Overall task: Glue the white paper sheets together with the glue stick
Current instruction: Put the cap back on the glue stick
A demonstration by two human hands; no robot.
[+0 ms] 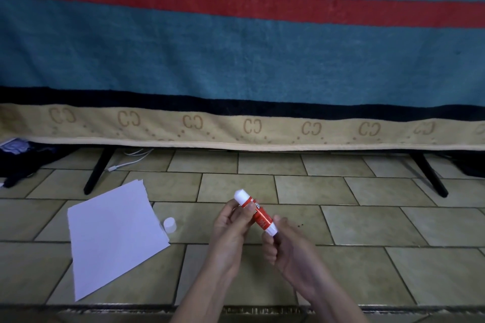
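I hold a red and white glue stick (256, 214) above the tiled floor, tilted with its white tip pointing up and left. My left hand (232, 228) grips its upper half. My right hand (282, 241) pinches the white base at the lower end. The stick's white cap (169, 225) stands on the floor beside the paper. A stack of white paper sheets (112, 238) lies flat to the left of my hands, slightly fanned at the top edge.
A teal blanket (236, 60) with a red stripe and beige border hangs in front of me over black slanted legs (95, 173) (433, 178). A white cable (128, 161) and dark cloth (23, 162) lie at the back left on the tile floor (367, 223).
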